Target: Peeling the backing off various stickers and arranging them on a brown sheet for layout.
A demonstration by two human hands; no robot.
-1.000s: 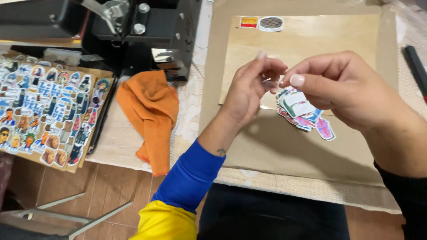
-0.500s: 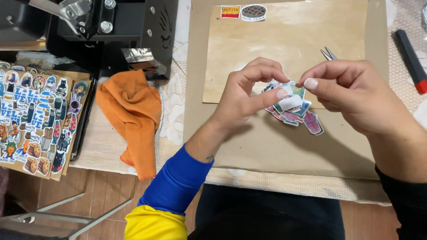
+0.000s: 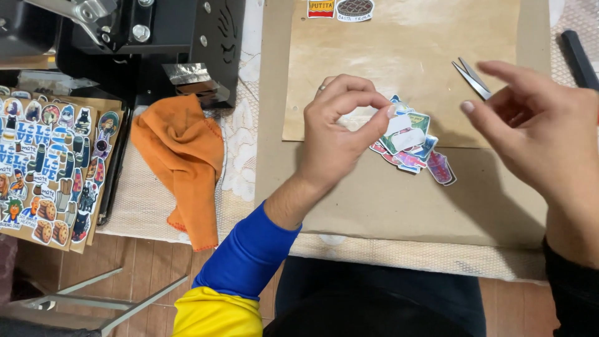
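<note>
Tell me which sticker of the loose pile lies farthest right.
The pink bottle-shaped sticker; it sticks out at the pile's lower right edge, flat on the brown board, clear of both hands.

A home craft workbench: black press machine (image 3: 143, 43), printed sticker sheets (image 3: 53, 168), cardboard work mat (image 3: 387, 206).

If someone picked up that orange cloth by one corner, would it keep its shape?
Probably not. The orange cloth lies crumpled in soft folds, so it would likely droop and hang limp. It looks thin and light, and part drapes over the table edge, so a push might slide it off.
</note>
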